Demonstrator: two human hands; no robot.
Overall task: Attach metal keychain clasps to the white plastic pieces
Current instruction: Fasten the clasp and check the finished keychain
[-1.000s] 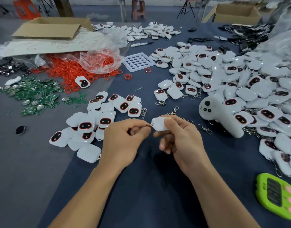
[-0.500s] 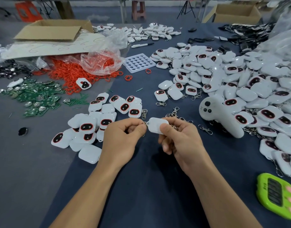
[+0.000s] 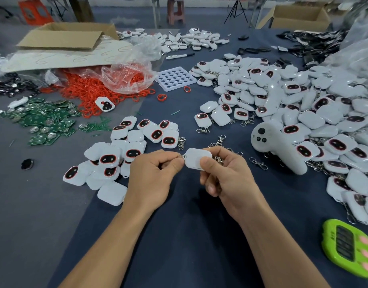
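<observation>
Held item: white plastic piece [image 3: 196, 160], raised clear of the dark surface [image 3: 189, 235], centre foreground, between the two hands. The right hand [image 3: 228, 175] grips it, thumb across the near face and fingers curled behind; the plain back faces the camera. The left hand [image 3: 154, 175] pinches a small metal ring [image 3: 180, 156] between thumb and forefinger, other fingers curled in. The ring touches the piece's left end, at the small slotted lug there; too small to tell whether it is already threaded through. Key relation: the lug end points to the person's left, straight at the left fingertips, so the ring lies just left of the piece and the left hand is the nearer, working one. The piece's long axis runs left to right, roughly level across the view. Metal links show behind the right hand's fingers; cannot tell whether they hang from the ring. Judgement: the step in hand is feeding the ring through the lug; the next move likely needs the left hand to turn the ring while the right steadies the piece. Some loose clasps [image 3: 258, 163] lie on the surface near the right hand. More pieces: small pile [image 3: 125, 154] to the left, large heap [image 3: 303, 104] to the right.
</observation>
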